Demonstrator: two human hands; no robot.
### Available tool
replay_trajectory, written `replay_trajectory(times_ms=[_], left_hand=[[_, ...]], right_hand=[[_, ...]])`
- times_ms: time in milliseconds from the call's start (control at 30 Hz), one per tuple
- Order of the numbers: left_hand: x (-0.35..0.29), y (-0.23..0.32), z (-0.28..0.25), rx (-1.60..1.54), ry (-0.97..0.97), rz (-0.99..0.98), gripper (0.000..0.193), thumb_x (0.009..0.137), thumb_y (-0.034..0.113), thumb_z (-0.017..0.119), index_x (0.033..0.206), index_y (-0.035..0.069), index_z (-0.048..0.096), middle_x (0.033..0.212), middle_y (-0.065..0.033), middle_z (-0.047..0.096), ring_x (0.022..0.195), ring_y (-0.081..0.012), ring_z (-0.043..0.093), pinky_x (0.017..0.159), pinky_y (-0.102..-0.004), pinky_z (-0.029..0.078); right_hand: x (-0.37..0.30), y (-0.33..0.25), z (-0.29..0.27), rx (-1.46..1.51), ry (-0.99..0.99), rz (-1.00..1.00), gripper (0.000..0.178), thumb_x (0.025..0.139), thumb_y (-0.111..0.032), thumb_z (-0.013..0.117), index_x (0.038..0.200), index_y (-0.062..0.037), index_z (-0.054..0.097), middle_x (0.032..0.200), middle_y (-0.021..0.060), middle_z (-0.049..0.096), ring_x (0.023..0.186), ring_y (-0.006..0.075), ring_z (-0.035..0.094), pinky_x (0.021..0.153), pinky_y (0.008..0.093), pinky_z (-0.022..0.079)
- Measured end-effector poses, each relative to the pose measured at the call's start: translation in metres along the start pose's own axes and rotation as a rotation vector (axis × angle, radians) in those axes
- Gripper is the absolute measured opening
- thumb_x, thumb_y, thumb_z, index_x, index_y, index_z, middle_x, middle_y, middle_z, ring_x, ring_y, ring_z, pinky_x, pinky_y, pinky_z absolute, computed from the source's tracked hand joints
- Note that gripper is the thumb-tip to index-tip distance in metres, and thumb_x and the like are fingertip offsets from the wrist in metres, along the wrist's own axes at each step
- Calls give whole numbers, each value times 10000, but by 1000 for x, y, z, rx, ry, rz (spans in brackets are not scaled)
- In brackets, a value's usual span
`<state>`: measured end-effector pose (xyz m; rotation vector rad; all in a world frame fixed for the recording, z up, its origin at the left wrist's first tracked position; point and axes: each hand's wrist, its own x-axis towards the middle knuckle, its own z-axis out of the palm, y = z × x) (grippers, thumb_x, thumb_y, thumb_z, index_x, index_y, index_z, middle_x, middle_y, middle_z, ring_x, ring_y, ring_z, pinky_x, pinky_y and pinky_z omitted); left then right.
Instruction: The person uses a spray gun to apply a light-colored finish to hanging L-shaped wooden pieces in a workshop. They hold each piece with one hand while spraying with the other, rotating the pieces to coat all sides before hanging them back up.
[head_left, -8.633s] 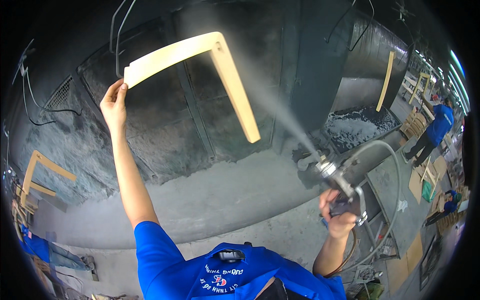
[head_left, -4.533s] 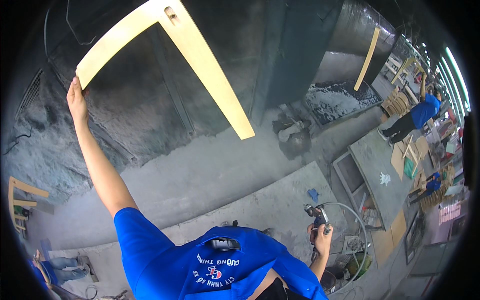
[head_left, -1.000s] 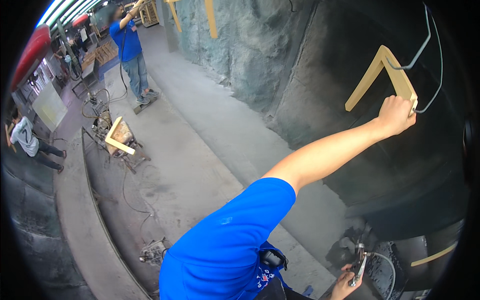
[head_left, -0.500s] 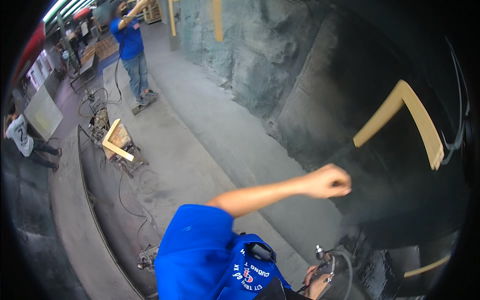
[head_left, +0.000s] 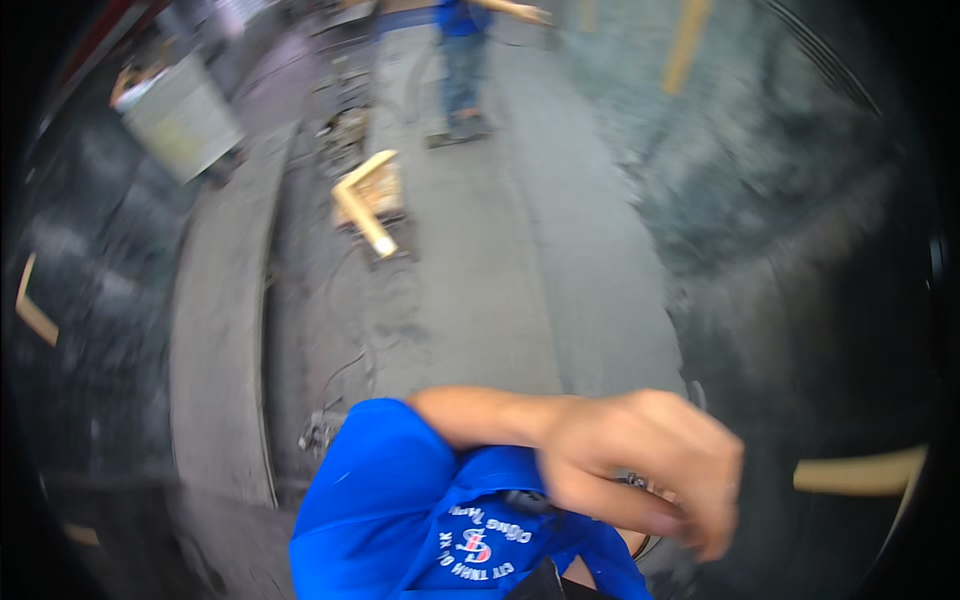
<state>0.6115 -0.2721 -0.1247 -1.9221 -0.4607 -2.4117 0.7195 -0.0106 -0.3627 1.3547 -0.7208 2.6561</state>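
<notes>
My left hand reaches across my chest, blurred, with its fingers bent downward and a gap between thumb and fingers. I see nothing held in it. Behind it, my right hand is mostly hidden. Metal parts of a spray gun show through the gap, at the right hand's fingers. To the right of both hands hangs a pale angled wooden piece, apart from them.
Ahead, another L-shaped wooden piece lies on a small stand. A person in blue stands on the walkway. Further wooden pieces hang at the left and top right. Another person holds a pale board.
The view has swung, shifting the stand and walkway rightward. My left hand has come back toward my body and now covers most of my right hand and the spray gun.
</notes>
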Motion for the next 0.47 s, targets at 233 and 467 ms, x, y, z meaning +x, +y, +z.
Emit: replay_trajectory(times_ms=[233, 467], left_hand=[[69, -88, -2, 570, 150, 494, 362, 1041, 350, 541, 1058, 16, 680, 967, -93, 669, 819, -256, 651, 635, -362, 472], [102, -163, -96, 702, -185, 420, 354, 1037, 375, 542, 1043, 46, 673, 922, -74, 640, 766, -242, 636, 592, -377, 441]], right_hand=[[269, 85, 12, 981, -608, 135, 582, 936, -422, 560, 1380, -52, 491, 888, 112, 497, 647, 159, 504, 598, 312, 430], [387, 71, 10, 1612, -896, 63, 469, 948, -276, 668, 1316, -12, 547, 861, 30, 411, 792, 134, 519, 699, 303, 419]])
